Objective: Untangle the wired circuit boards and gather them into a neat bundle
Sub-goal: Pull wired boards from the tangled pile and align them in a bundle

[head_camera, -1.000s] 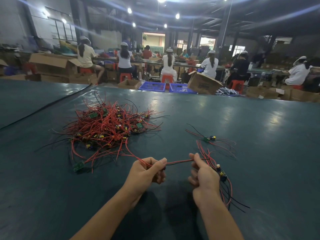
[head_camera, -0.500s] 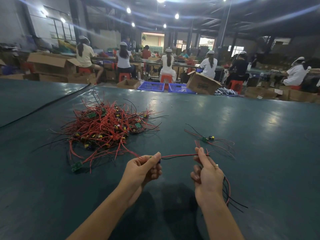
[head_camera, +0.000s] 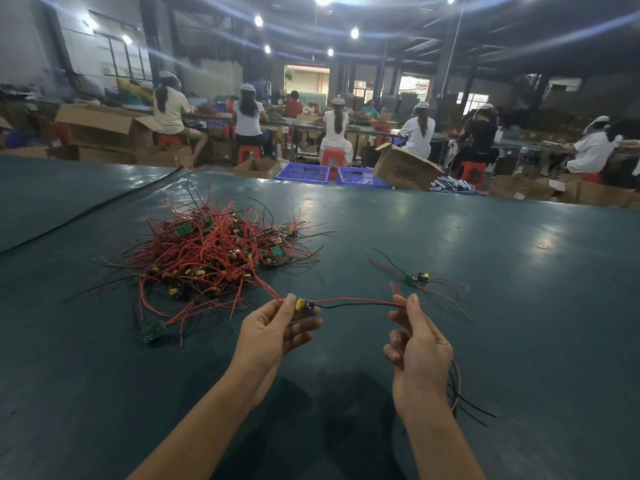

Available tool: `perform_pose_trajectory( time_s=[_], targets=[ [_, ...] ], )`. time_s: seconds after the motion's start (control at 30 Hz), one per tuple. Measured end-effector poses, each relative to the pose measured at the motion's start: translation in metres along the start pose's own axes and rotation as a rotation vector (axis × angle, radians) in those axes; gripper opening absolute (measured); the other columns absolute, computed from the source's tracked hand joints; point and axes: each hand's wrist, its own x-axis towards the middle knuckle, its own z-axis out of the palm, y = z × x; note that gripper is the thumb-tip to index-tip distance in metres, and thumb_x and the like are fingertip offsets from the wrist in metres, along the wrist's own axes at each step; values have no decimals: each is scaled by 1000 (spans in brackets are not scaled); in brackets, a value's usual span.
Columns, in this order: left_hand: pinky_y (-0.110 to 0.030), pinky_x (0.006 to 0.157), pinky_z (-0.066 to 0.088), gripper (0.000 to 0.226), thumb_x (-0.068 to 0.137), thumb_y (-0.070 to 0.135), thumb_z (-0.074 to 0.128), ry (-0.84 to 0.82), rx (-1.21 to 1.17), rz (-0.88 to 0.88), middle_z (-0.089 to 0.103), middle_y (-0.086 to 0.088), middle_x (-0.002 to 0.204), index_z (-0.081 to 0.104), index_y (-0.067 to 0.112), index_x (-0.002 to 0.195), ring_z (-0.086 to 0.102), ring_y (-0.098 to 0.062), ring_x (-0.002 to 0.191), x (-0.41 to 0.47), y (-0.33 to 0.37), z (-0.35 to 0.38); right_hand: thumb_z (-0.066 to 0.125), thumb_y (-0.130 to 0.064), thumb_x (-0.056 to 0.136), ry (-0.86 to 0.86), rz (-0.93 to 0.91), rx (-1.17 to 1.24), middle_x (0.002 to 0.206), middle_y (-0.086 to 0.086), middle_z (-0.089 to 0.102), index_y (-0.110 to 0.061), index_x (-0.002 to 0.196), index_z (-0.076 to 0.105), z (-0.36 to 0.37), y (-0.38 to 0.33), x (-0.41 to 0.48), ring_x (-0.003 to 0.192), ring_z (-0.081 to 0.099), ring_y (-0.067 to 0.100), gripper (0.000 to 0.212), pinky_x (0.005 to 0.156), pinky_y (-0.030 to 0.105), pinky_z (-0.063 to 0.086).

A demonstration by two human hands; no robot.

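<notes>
The tangled pile point(head_camera: 214, 258) lies far left on the table point(head_camera: 519, 323), and one red lead trails from it to the left hand point(head_camera: 273, 336). That hand now pinches a small circuit board point(head_camera: 304, 304), where a second ago it held only wire. The board's red and black leads point(head_camera: 356, 302) stretch right to the right hand point(head_camera: 420, 348), which pinches their ends and grips the gathered bundle point(head_camera: 456, 393). The hands are wider apart, so this board seems nearly free.

Tangled red-wired circuit boards point(head_camera: 214, 258) heaped, one board point(head_camera: 304, 304) held, another point(head_camera: 414, 278) lying apart
</notes>
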Motion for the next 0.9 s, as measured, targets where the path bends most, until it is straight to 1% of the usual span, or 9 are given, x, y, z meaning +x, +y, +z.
perform_pose_trajectory(
  time_s=[0.13, 0.27, 0.33, 0.5, 0.6, 0.67, 0.77, 0.83, 0.9],
  targets=[
    [-21, 51, 56, 32, 83, 28, 61, 33, -195, -56, 74, -16, 85, 65, -1, 94, 73, -20, 69, 3, 9, -6, 53, -45, 96, 5, 62, 65, 61, -6, 55, -12, 90, 75, -5, -2, 3, 41, 36, 7, 40, 35, 18, 26],
    [-19, 42, 50, 23, 67, 34, 70, 46, -345, -178, 70, -5, 66, 67, 11, 66, 67, -14, 52, 1, 16, -7, 48, -49, 96, -112, 165, 31, 58, -6, 50, -12, 90, 74, -3, 1, 1, 40, 32, 6, 45, 35, 18, 24],
    [-18, 40, 46, 24, 64, 38, 73, 31, -385, -226, 64, -2, 58, 65, 15, 60, 59, -12, 44, 1, 17, -7, 52, -48, 93, -191, 204, -30, 58, -6, 51, -11, 88, 74, 1, 5, -2, 40, 32, 6, 43, 35, 17, 23],
    [-17, 37, 39, 30, 68, 42, 71, -100, -197, -351, 47, 2, 51, 54, 18, 63, 44, -8, 36, -1, 10, -1, 66, -50, 76, -381, 180, -277, 55, -6, 45, -13, 84, 79, 15, 22, -20, 40, 30, 5, 40, 39, 18, 22],
    [-19, 39, 40, 33, 62, 43, 79, -201, -18, -390, 42, 1, 53, 59, 17, 57, 43, -9, 38, -6, 5, 0, 67, -56, 68, -448, 173, -319, 52, -9, 39, -18, 81, 79, 20, 29, -30, 41, 32, 5, 42, 40, 18, 27],
    [-19, 42, 41, 33, 62, 47, 80, -250, 79, -410, 44, 2, 54, 65, 19, 54, 44, -9, 41, -9, 3, -1, 69, -54, 67, -456, 171, -315, 50, -9, 41, -20, 72, 76, 22, 31, -33, 43, 35, 5, 35, 42, 19, 30],
    [-17, 43, 42, 34, 57, 50, 83, -276, 104, -428, 47, 5, 51, 68, 20, 55, 47, -7, 42, -10, 1, 0, 73, -40, 74, -418, 188, -267, 59, 0, 55, -20, 70, 76, 23, 31, -33, 51, 44, 11, 21, 50, 24, 38],
    [-18, 45, 44, 38, 52, 53, 86, -295, 104, -418, 48, 4, 53, 70, 20, 58, 49, -9, 45, -10, -1, 0, 72, -31, 79, -375, 168, -246, 58, -3, 58, -21, 69, 77, 23, 32, -32, 45, 42, 6, 15, 45, 21, 35],
    [-19, 49, 45, 44, 50, 57, 87, -322, 133, -392, 50, 3, 57, 73, 19, 65, 50, -9, 49, -11, -2, 0, 71, -25, 84, -353, 130, -238, 63, -1, 65, -20, 71, 78, 23, 32, -31, 49, 50, 6, 16, 48, 22, 41]
  ],
)
